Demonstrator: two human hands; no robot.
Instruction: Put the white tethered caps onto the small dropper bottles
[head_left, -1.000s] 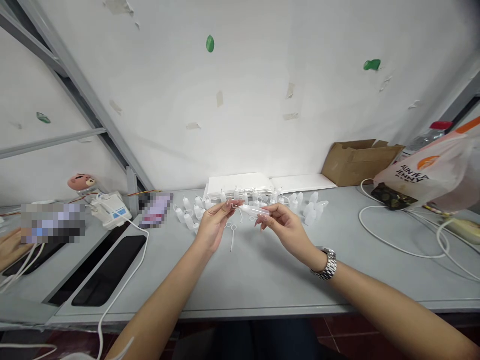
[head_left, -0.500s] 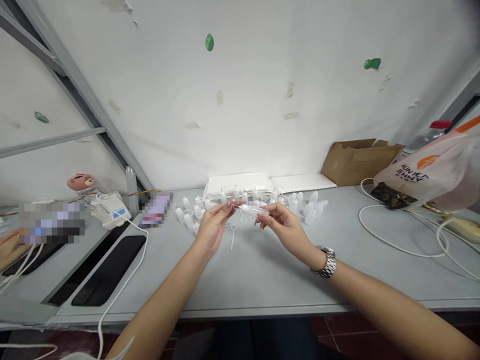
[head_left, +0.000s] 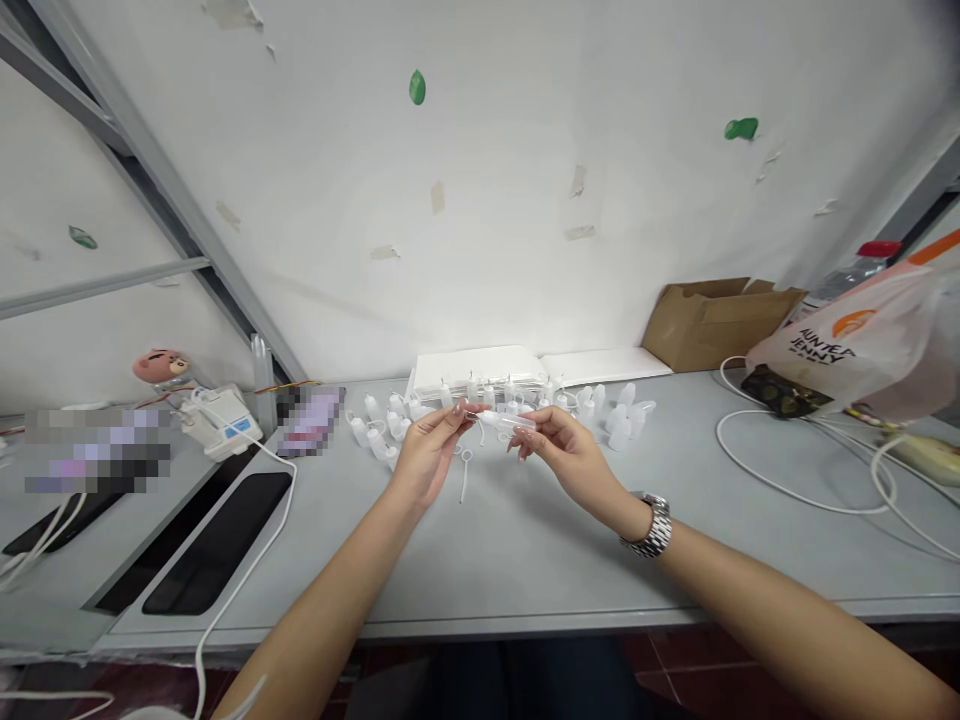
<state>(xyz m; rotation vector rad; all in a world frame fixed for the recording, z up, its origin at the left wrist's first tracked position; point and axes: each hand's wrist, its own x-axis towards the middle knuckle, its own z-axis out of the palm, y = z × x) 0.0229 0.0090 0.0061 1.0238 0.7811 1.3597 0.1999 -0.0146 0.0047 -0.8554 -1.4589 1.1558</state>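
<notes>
My right hand (head_left: 564, 450) pinches the body of a small translucent bottle (head_left: 512, 421) held sideways above the table, its narrow tip pointing left. My left hand (head_left: 429, 447) closes thumb and forefinger at that tip; what lies between them is too small to make out. Around and behind my hands stand several small white bottles (head_left: 373, 407), many with thin tips. A thin white stick with a ring end (head_left: 465, 475) lies on the grey table (head_left: 525, 570) between my hands.
White sheets (head_left: 480, 366) lie by the wall, beside an open cardboard box (head_left: 712, 330). A plastic bag (head_left: 847, 335) and looped white cables (head_left: 780, 498) are at the right. On the left are a black phone (head_left: 217, 540), a blurred-out phone (head_left: 311, 420) and a white power strip (head_left: 220, 422).
The other person's hand at the far left edge has gone out of view. My hands have barely moved and keep their hold at the bottle.
</notes>
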